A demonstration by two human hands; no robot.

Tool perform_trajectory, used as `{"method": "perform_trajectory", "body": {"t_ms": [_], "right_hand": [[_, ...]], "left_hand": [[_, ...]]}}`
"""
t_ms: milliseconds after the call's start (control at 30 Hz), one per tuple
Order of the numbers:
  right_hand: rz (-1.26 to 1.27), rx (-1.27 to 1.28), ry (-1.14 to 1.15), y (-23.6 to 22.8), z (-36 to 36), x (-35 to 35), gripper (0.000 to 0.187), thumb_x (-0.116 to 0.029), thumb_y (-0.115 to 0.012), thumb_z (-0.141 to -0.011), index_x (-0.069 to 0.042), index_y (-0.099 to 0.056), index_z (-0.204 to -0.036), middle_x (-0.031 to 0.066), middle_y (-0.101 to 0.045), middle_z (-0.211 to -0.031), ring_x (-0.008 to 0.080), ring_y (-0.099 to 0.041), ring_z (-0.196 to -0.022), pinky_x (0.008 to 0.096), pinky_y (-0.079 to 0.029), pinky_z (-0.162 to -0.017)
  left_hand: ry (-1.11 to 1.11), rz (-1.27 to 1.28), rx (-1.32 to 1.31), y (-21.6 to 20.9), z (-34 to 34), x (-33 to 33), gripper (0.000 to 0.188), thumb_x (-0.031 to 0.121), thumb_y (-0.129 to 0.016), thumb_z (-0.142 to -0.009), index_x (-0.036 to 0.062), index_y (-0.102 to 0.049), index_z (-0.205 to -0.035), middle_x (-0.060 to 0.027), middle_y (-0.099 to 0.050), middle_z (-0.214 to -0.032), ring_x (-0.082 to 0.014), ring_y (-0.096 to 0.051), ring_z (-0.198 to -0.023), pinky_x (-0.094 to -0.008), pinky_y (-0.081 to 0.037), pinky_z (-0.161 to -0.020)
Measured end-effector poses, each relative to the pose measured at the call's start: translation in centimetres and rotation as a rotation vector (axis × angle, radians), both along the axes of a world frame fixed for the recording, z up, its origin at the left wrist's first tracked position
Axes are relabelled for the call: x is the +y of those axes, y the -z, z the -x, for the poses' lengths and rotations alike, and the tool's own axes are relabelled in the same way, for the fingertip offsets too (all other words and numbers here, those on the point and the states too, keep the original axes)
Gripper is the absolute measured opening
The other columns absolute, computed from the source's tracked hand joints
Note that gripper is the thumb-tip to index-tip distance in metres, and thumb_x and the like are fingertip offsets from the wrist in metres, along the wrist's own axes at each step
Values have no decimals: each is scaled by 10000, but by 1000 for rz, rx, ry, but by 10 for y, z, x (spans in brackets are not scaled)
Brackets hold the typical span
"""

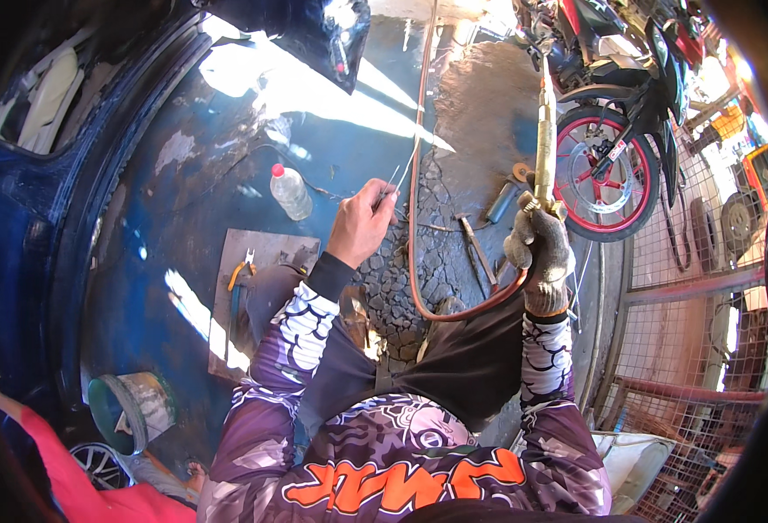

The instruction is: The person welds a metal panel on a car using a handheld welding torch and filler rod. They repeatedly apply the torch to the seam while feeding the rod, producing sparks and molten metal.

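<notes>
My left hand (362,222) is bare and pinches a thin metal rod (399,177) that points up and to the right. My right hand (541,253) wears a grey knit glove and grips a brass gas torch (545,144) held upright, its tip pointing away from me. An orange hose (417,209) runs from the torch handle in a loop past my knees and off toward the top of the view. Both hands are raised over cracked ground in front of me.
A clear plastic bottle (291,192) with a red cap stands on the blue car body (183,174) at left. Orange-handled pliers (241,272) lie on a grey board. A hammer (474,244) lies on the ground. A motorcycle with a red wheel (606,174) stands at right beside a mesh fence (689,331). A green-rimmed bucket (131,410) sits lower left.
</notes>
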State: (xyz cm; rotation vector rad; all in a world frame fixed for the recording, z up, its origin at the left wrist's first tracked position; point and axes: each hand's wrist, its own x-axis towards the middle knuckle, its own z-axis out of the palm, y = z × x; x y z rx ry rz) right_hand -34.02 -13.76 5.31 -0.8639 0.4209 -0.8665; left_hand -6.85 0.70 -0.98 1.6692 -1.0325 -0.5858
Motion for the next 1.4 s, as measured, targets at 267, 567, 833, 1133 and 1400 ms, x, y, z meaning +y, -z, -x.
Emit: {"method": "perform_trajectory", "body": {"t_ms": [267, 567, 833, 1133, 1400], "right_hand": [[21, -34, -40, -3, -3, 1, 487, -141, -614, -1099, -7, -482, -1549, 71, -638, -827, 128, -460, -401, 301, -422, -394], [103, 226, -83, -12, -2, 11, 782, -199, -772, -930, 37, -439, -1597, 83, -690, -967, 109, -583, -578, 244, -477, -491], [200, 623, -210, -49, 0, 37, 786, -137, -723, -877, 27, -441, -1592, 99, -757, -969, 77, -590, -539, 204, -450, -436], [299, 653, -256, -74, -8, 51, 728, -69, -675, -888, 30, -476, -1581, 49, -693, -943, 72, -602, -583, 229, -469, -477], [180, 481, -315, -53, -35, 33, 735, -163, -716, -946, 9, -434, -1602, 52, -697, -922, 90, -626, -610, 229, -501, -483]], "left_hand": [[-99, 134, 208, -9, -3, 2, 210, 222, -617, -1144, 20, -670, -1172, -41, -733, -800, -53, -638, -644, -237, -465, -551], [-183, 321, 340, -6, -13, 19, 229, 192, -573, -1160, -2, -685, -1206, -16, -638, -688, -119, -684, -642, -290, -567, -683], [-286, 572, 343, -11, -19, 33, 225, 83, -418, -1093, 12, -608, -1189, -37, -576, -649, -170, -650, -606, -457, -640, -868], [-329, 751, 262, -70, -38, 2, 281, 198, -454, -1193, -14, -614, -1288, -8, -538, -615, -125, -597, -559, -410, -641, -838], [-376, 746, 88, -89, -70, -30, 256, 166, -490, -1177, -30, -631, -1259, -12, -584, -623, -96, -605, -557, -362, -642, -796]]}}
